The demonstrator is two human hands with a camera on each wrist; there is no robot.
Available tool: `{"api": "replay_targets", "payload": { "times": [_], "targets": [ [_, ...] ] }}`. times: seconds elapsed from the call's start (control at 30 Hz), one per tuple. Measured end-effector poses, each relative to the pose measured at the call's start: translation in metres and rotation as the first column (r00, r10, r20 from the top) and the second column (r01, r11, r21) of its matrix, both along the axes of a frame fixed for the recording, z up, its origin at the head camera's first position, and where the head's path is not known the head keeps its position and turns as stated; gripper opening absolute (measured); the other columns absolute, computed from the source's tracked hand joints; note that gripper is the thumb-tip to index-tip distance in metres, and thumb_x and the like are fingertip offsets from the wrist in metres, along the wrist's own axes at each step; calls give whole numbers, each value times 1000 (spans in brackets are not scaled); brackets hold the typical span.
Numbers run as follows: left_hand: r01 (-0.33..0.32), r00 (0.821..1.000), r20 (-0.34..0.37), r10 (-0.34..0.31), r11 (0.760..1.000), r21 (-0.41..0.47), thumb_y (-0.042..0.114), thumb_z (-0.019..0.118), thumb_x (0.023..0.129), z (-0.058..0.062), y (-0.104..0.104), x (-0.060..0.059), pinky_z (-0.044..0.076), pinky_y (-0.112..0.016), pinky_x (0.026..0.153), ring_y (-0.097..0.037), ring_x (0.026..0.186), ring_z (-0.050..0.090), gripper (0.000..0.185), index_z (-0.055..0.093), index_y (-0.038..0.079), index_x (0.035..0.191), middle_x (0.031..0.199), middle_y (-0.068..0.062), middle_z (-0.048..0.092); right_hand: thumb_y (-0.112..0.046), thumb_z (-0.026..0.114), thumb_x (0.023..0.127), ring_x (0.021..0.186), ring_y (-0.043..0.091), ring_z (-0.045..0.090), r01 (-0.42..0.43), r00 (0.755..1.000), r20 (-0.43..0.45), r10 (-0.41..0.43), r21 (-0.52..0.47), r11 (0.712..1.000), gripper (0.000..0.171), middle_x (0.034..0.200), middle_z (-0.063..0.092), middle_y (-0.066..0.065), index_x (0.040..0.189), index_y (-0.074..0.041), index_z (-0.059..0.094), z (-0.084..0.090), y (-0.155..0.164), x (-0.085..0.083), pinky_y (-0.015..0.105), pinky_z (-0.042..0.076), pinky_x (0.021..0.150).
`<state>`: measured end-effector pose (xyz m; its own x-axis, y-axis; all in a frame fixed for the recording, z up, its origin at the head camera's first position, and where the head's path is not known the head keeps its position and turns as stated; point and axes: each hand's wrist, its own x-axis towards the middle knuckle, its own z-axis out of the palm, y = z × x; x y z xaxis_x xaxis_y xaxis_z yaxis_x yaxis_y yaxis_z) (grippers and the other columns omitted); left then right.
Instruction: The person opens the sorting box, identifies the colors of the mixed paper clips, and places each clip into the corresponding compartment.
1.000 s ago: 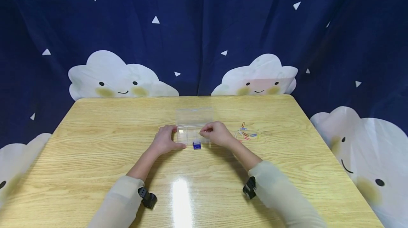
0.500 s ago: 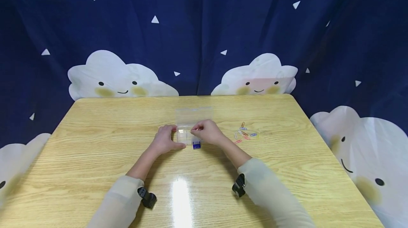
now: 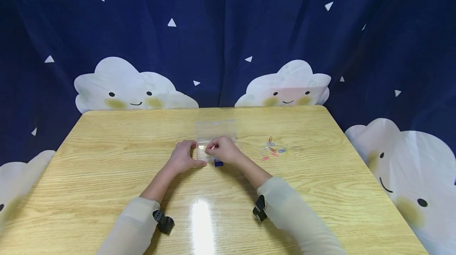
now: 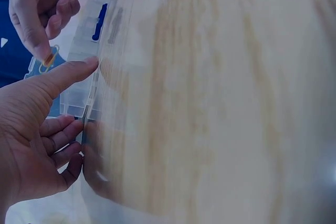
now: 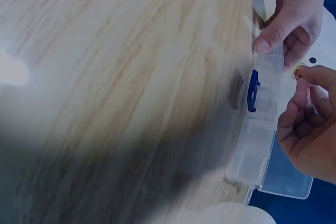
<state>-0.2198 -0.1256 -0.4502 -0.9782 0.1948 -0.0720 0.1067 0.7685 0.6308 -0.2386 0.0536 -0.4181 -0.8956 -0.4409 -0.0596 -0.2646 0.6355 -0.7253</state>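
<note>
A clear plastic compartment box point(image 3: 215, 132) with a blue latch point(image 3: 219, 163) lies open in the middle of the wooden table point(image 3: 107, 160). My left hand point(image 3: 185, 156) grips the box's left end, thumb on its front edge point(image 4: 79, 69). My right hand point(image 3: 221, 150) hovers over the box's left compartments and pinches an orange paper clip point(image 5: 298, 71) between thumb and forefinger; the clip point(image 4: 50, 57) also shows in the left wrist view. The box point(image 5: 257, 129) and its latch point(image 5: 252, 90) appear in the right wrist view beside my right hand point(image 5: 310, 119).
Several coloured paper clips point(image 3: 273, 150) lie scattered on the table to the right of the box. A dark blue curtain with white clouds point(image 3: 285, 84) hangs behind the table's far edge.
My right hand has moved left over the box, from its right end to its left compartments, carrying the clip. The left hand has stayed on the box.
</note>
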Motion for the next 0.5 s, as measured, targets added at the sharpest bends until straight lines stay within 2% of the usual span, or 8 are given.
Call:
{"api": "replay_targets", "payload": {
  "times": [0.5],
  "targets": [
    [16, 1000, -3, -16, 1000, 3, 36, 81, 70, -1, -2, 0, 38, -50, 98, -36, 120, 41, 82, 44, -3, 133, 126, -17, 53, -18, 63, 87, 48, 5, 40, -27, 1000, 15, 27, 48, 998, 13, 57, 51, -6, 87, -9, 73, -3, -12, 4, 17, 33, 45]
  ]
}}
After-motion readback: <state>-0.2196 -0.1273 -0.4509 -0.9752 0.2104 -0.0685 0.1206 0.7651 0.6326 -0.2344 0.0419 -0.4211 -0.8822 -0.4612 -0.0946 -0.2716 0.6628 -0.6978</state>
